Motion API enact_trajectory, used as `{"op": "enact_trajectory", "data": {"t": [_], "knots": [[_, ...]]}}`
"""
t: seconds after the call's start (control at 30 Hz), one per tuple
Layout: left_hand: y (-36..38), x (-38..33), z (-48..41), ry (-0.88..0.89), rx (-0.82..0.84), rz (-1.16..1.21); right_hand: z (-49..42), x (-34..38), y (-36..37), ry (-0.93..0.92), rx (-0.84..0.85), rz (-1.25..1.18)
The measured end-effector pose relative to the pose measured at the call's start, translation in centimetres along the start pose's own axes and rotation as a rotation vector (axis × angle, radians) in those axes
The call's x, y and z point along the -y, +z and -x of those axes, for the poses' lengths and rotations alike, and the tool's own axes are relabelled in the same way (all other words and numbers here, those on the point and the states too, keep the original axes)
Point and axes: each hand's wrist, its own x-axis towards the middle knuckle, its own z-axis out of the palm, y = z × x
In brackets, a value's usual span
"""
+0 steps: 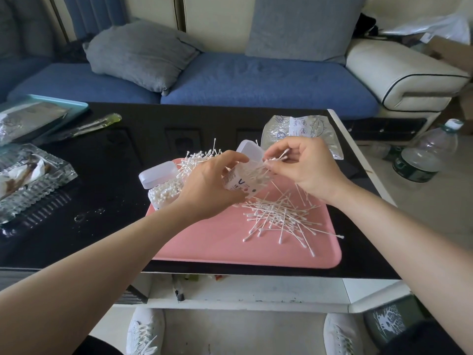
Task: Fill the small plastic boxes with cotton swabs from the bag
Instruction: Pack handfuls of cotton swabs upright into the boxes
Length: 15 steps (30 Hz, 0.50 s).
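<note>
My left hand (212,185) grips a small clear plastic box (247,179), tilted with its lid flipped open, above a pink tray (217,242). My right hand (304,165) pinches a few cotton swabs (275,158) at the box's open mouth. Loose swabs lie scattered on the tray's right side (279,219), with another pile behind my left hand (197,160). A second box (165,188), open-lidded and packed with swabs, stands at the tray's left edge. The clear bag (302,134) lies behind the tray.
The black table top (107,175) carries a glass dish (28,178) with wrappers, a teal tray (48,108) and a green-handled tool (89,125) on the left. A water bottle (427,155) stands on the floor to the right. A blue sofa (256,80) runs behind.
</note>
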Motion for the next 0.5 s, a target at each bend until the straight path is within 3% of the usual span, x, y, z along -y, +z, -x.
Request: {"op": "enact_trajectory", "data": {"t": [0.3,0.5], "knots": [[-1.7,-0.9,-0.5,-0.067,0.105,0.12,0.2,0.7,0.6,0.023,0.063,0.026],[-2.5,-2.0,-1.1,-0.169,0.106,0.182,0.2,1.1,-1.0,0.227,-0.074,-0.171]]}}
